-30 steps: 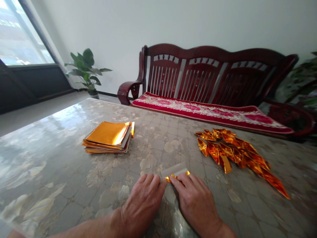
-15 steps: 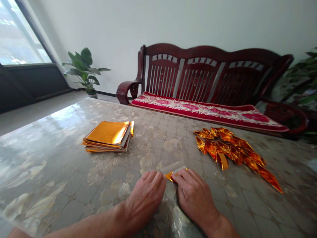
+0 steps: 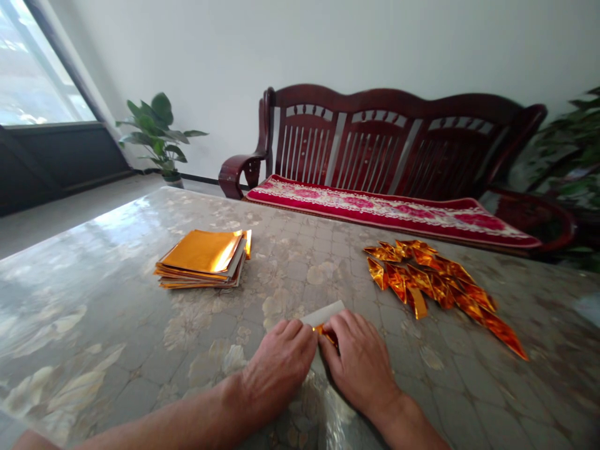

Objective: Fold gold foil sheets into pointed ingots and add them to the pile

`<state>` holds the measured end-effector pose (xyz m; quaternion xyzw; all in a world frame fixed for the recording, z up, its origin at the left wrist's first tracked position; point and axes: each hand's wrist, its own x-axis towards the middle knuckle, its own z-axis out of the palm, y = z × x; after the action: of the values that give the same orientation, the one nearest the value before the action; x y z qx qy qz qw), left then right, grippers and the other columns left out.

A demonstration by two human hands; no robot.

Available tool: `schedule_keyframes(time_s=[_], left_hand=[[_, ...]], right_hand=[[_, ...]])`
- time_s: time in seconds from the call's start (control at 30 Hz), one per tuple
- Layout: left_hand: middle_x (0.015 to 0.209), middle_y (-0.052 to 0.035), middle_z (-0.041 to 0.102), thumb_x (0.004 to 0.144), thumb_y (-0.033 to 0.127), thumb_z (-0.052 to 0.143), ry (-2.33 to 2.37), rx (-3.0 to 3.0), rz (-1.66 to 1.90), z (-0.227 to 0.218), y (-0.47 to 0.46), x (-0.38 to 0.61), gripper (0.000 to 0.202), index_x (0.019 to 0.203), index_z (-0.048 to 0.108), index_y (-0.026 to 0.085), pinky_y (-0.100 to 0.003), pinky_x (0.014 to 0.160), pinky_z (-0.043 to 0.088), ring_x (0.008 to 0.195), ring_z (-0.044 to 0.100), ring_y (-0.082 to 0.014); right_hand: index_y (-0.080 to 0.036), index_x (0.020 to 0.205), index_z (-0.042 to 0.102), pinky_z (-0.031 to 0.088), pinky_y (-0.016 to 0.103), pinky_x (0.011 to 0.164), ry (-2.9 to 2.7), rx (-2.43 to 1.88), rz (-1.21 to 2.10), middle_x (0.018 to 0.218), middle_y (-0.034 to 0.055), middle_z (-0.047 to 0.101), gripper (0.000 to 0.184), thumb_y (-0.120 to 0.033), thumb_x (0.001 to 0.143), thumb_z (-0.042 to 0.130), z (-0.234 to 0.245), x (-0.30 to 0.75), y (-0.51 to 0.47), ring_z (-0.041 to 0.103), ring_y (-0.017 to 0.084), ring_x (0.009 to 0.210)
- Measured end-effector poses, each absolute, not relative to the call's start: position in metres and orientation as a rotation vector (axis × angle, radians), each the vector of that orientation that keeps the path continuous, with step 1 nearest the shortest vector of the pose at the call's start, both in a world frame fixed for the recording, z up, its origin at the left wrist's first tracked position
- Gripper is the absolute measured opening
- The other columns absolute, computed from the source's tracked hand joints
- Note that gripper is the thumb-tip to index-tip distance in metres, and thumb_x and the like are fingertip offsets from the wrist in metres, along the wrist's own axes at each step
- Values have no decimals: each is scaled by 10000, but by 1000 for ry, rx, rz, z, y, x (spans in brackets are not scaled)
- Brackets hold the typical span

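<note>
Close to the table's near side, a sheet of gold foil paper [image 3: 323, 313] is partly folded, its pale back showing as a strip beyond my fingers and a bit of gold between them. My left hand [image 3: 287, 353] is closed on the left end of this sheet. Gripping the right part is my right hand [image 3: 359, 356], thumb and fingers bent over the gold side. Both hands hide most of the paper. Farther left sits a stack of flat gold foil paper [image 3: 204, 253]. To the right lie several folded gold foil pieces [image 3: 435, 275] in a loose cluster.
The table [image 3: 154, 337] has a glossy, patterned cover. Behind it stands a dark red wooden bench [image 3: 389, 144] with a red floral cushion [image 3: 375, 209]. One potted plant [image 3: 162, 134] is by the window, another plant [image 3: 572, 150] at the far right.
My right hand has moved slightly left, closer to my left hand, and its fingers have shifted on the foil paper. The pale strip now tilts more. My left hand stays nearly in place.
</note>
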<state>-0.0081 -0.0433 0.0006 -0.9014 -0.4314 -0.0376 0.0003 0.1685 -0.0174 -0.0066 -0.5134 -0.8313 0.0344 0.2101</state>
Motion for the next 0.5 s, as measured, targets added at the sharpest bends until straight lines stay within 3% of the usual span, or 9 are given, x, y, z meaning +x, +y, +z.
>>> schedule_keyframes(time_s=[0.2, 0.5], left_hand=[[1017, -58, 586, 946, 151, 544, -1365, -2818, -114, 0, -44, -8, 173, 1116, 572, 153, -361, 804, 469, 923, 520, -231], [1034, -55, 590, 957, 138, 524, -1374, -2844, -118, 1, -44, -10, 219, 1174, 556, 154, -356, 834, 468, 948, 533, -224]], right_hand=[[-218, 847, 548, 357, 345, 755, -2288, -1461, 109, 885, 34, 594, 65, -207, 904, 575, -11, 168, -19, 504, 225, 852], [-227, 867, 524, 358, 331, 760, -2227, -1444, 242, 914, 17, 592, 171, -61, 832, 549, -12, 178, -19, 488, 218, 868]])
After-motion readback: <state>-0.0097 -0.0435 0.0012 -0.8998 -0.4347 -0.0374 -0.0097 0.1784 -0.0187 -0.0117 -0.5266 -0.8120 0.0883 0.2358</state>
